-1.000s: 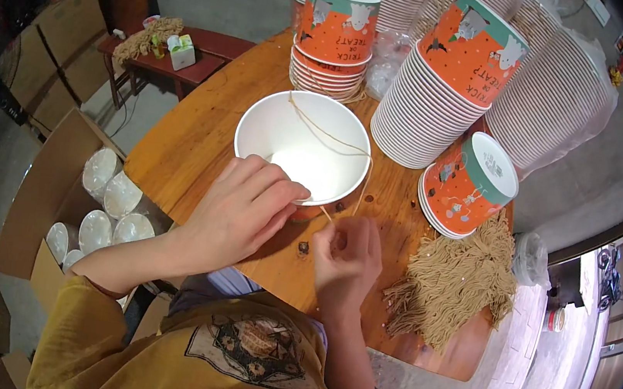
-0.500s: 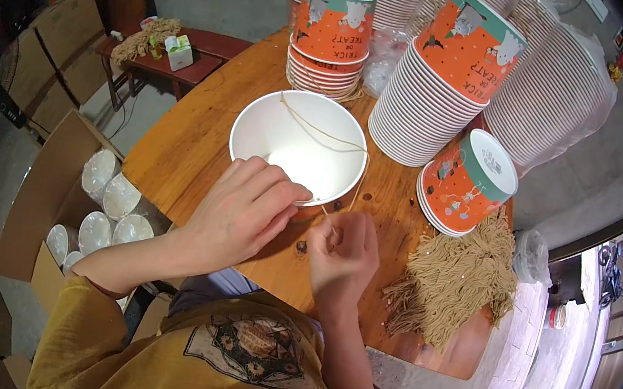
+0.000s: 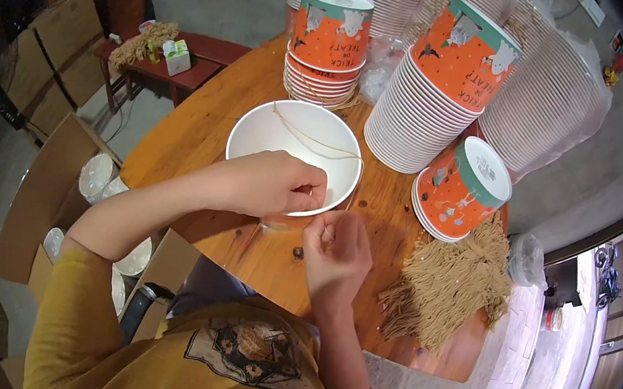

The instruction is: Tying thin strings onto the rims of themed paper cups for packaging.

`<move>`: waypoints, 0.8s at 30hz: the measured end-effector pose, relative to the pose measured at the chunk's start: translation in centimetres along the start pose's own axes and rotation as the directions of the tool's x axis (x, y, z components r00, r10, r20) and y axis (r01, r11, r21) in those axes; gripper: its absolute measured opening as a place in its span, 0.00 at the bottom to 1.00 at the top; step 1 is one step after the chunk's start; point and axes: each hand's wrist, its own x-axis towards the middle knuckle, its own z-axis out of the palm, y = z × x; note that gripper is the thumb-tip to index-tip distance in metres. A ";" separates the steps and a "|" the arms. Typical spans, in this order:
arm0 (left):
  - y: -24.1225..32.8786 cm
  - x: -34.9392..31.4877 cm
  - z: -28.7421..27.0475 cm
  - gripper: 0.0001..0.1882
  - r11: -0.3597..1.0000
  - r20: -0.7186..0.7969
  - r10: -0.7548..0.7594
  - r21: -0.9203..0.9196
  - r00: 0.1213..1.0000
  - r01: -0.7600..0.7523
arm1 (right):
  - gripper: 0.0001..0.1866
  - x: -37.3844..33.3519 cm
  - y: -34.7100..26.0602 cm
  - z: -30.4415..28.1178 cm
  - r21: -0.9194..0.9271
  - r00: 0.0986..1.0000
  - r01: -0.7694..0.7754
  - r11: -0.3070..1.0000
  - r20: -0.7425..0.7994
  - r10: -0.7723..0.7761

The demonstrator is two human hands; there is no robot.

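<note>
A white-lined paper bucket (image 3: 250,126) stands mouth up on the wooden table in front of me. A thin tan string (image 3: 310,138) runs from its far rim across the mouth and over the right rim. My left hand (image 3: 270,183) reaches over the near rim, its fingertips pinched together just inside the wall. What they hold is too small to make out. Outside that same rim, close to the left fingertips, my right hand (image 3: 336,256) is closed in a pinch on the string's end. Its curled fingers hide most of that end.
Behind the bucket rise a short stack of orange buckets (image 3: 331,34) and a taller leaning stack (image 3: 426,115). A smaller upside-down stack (image 3: 456,189) and a heap of tan strings (image 3: 452,286) lie at right. An open carton (image 3: 35,196) of wrapped white buckets stands at lower left.
My left hand has shifted from gripping the near rim to reaching inside it, with fingers now pinched. The right hand stays by the rim, slightly nearer it. The view has tilted a little.
</note>
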 end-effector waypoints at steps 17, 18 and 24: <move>1.3 1.8 1.0 0.07 0.749 -0.156 0.000 -0.654 0.988 -0.103 | 0.04 2.7 1.1 -3.6 0.433 0.828 -0.532 0.728 0.448 0.339; 1.0 2.1 1.1 0.07 0.706 -0.079 -0.006 -0.706 0.997 -0.052 | 0.04 2.9 1.1 -3.7 0.432 0.829 -0.529 0.730 0.445 0.338; 0.2 2.8 1.7 0.08 0.630 -0.005 0.032 -0.776 0.999 -0.024 | 0.05 4.2 1.2 -4.9 0.516 0.778 -0.599 0.612 0.557 0.292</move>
